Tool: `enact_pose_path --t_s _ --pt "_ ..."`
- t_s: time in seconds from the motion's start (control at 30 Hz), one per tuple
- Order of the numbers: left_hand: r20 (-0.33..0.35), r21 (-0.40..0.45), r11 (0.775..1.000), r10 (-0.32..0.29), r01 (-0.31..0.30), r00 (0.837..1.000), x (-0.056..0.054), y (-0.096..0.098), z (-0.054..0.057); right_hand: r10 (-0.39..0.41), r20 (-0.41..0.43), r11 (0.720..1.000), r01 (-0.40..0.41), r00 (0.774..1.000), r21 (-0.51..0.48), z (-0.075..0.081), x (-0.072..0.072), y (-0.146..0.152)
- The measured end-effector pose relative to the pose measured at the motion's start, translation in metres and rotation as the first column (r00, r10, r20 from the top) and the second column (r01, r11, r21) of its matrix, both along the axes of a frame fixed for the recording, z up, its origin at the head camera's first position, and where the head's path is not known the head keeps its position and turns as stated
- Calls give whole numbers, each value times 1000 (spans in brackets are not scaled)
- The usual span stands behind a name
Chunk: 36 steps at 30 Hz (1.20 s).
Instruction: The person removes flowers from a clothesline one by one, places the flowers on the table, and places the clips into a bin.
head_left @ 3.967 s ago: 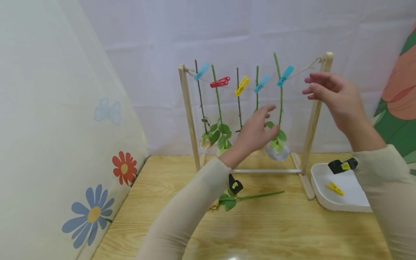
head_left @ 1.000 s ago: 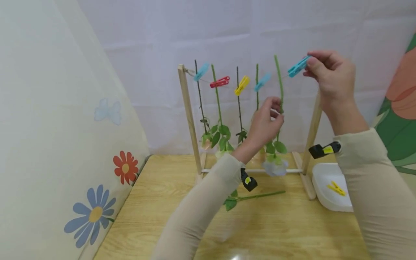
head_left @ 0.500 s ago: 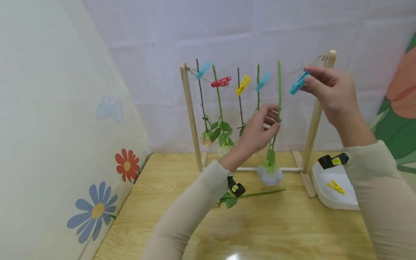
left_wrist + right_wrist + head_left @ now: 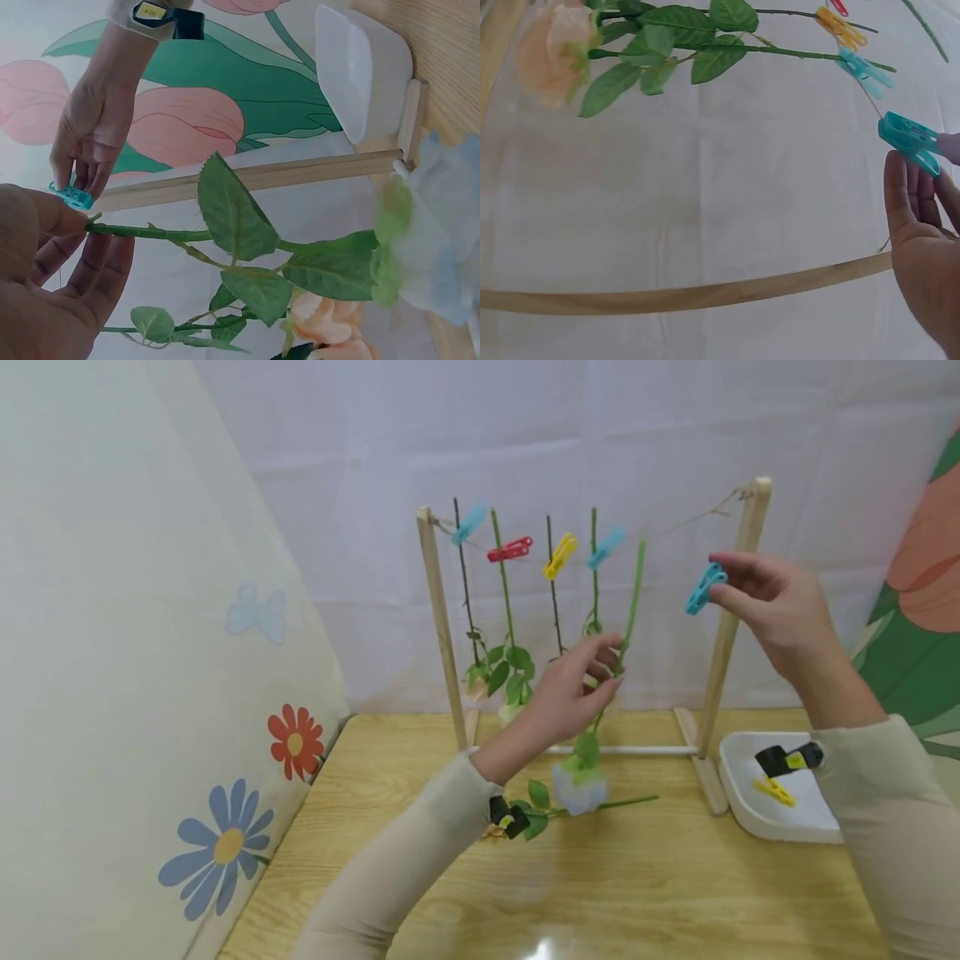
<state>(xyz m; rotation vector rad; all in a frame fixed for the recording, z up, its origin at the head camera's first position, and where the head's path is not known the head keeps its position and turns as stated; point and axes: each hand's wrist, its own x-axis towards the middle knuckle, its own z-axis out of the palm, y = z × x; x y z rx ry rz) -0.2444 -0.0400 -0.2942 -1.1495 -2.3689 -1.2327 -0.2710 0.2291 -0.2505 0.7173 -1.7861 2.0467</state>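
My left hand [image 4: 573, 693] pinches the green stem of an artificial rose [image 4: 580, 785] with a pale blue-white bloom. The bloom hangs downward, and the stem leans free of the twine. In the left wrist view the rose's leaves [image 4: 236, 214] spread beyond my fingertips. Off to the right, my right hand [image 4: 783, 610] holds a turquoise clothespin [image 4: 707, 588] between thumb and fingers, away from the stem. On the twine hang several other roses, head down, held by a blue clothespin [image 4: 468, 524], a red clothespin [image 4: 510, 549], a yellow clothespin [image 4: 560, 557] and another blue clothespin [image 4: 606, 549].
The twine runs between two wooden posts [image 4: 437, 627] of a rack joined by a white bar [image 4: 645, 750]. A rose with a green stem [image 4: 630, 802] lies on the table [image 4: 637, 885]. At right, a white tray [image 4: 738, 814] contains a yellow clothespin [image 4: 775, 791].
The turquoise clothespin has come off the twine into my right hand, which then lowered. My left hand took the pale rose's stem and moved it down and left, toward me.
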Motion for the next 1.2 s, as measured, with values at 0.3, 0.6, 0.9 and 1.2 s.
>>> enact_pose_path --t_s 0.3,0.6,0.9,1.2 --pt "-41 -182 982 40 -47 998 13 -13 -4 -95 41 977 85 995 198 -20 6 16" --pt "-112 -346 929 97 -130 989 22 -23 -6 -221 20 867 187 975 461 -42 8 33" --pt "-226 -467 853 140 -234 964 25 -31 -21 -240 79 849 170 968 500 -70 16 51" --pt "-297 -510 793 202 -334 933 23 -36 -41 -270 176 852 149 947 502 -100 27 75"
